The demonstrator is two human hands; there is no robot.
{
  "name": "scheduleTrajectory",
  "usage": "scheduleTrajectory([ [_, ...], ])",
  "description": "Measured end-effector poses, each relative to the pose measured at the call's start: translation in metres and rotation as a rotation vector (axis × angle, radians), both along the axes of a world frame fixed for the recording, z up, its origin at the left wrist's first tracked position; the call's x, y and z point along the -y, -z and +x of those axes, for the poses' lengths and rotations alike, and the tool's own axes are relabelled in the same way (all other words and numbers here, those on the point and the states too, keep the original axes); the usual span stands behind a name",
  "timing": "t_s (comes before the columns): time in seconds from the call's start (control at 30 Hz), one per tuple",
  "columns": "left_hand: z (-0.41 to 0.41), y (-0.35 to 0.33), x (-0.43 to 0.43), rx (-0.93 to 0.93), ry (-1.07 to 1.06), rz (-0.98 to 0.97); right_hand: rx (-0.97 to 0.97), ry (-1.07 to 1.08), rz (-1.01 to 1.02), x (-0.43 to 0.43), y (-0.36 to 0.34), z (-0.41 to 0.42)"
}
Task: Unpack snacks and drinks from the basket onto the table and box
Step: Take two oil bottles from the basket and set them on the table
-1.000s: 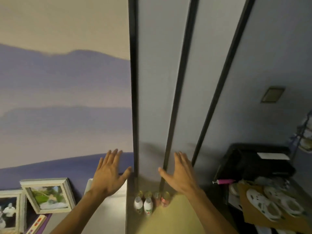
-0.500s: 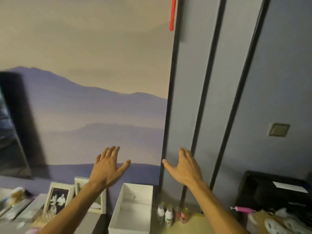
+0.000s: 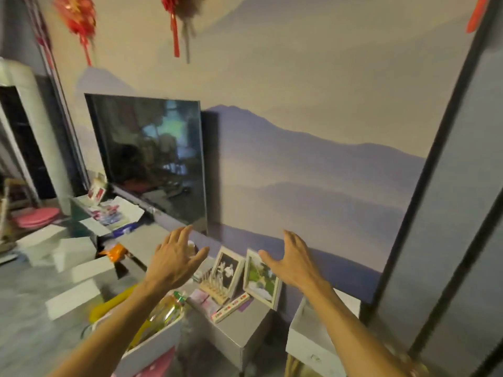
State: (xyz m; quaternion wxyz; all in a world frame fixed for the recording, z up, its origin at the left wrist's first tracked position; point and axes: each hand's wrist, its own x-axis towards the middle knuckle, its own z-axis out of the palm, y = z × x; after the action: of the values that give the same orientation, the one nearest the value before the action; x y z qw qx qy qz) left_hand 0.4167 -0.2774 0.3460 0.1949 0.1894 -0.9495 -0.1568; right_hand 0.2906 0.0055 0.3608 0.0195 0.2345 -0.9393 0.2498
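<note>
My left hand (image 3: 174, 259) and my right hand (image 3: 292, 261) are both raised in front of me, fingers spread, holding nothing. Below my left forearm stands a white basket (image 3: 160, 341) holding a clear bottle with a green cap (image 3: 168, 312) and a yellow packet (image 3: 114, 303). A white open box (image 3: 307, 336) sits under my right forearm, beside the grey cabinet (image 3: 242, 325). An orange snack bag (image 3: 115, 251) lies further left on the low table.
A television (image 3: 152, 159) leans on the wall at the left. Two photo frames (image 3: 245, 273), a wooden rack and a power strip (image 3: 231, 307) crowd the cabinet top. White boxes (image 3: 73, 297) and an open carton (image 3: 119, 213) lie at the left.
The view has swung left and down: the television, cabinet and basket came into sight, the bottles by the wall left it. Both hands stayed raised and open.
</note>
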Motion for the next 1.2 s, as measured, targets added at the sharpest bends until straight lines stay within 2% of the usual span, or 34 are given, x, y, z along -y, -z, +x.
scheduleTrajectory([
  [0.2,0.059,0.011,0.122,0.075,-0.158,0.028,-0.031,-0.123,0.036,0.14,0.005,0.016],
  [0.47,0.064,0.064,0.217,0.177,-0.169,0.103,0.029,-0.199,0.118,0.269,0.051,0.022],
  [0.87,-0.081,0.164,0.304,0.462,-0.101,0.094,0.275,-0.116,0.118,0.368,0.186,-0.087],
  [1.2,-0.192,0.226,0.36,0.605,0.107,0.048,0.367,0.024,0.096,0.436,0.292,-0.141],
])
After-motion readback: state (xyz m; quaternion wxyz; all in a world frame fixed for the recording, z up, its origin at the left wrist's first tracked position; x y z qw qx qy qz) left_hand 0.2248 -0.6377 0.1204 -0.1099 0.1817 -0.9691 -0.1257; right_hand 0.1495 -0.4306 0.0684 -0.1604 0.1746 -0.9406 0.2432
